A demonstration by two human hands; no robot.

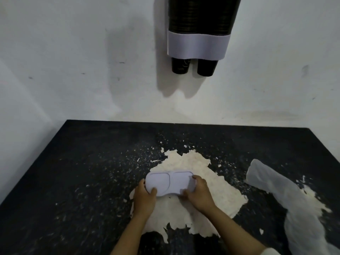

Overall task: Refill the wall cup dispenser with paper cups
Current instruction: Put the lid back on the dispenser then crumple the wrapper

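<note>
The wall cup dispenser (197, 45) hangs on the white wall at the top centre, with a dark see-through body full of stacked black cups and a white band at its base. Two black paper cups (205, 68) poke out below the band, side by side. Low on the dark table, both hands hold a white oblong lid (170, 183) with two rounded panels. My left hand (144, 197) grips its left end, thumb on top. My right hand (198, 194) grips its right end. The lid sits just above the table's torn pale patch.
The dark table (82, 172) is scuffed, with a large torn pale patch (211, 183) in its middle and white flecks around it. A crumpled clear plastic bag (287, 199) lies at the right. The white wall (73, 52) borders the table's back and left.
</note>
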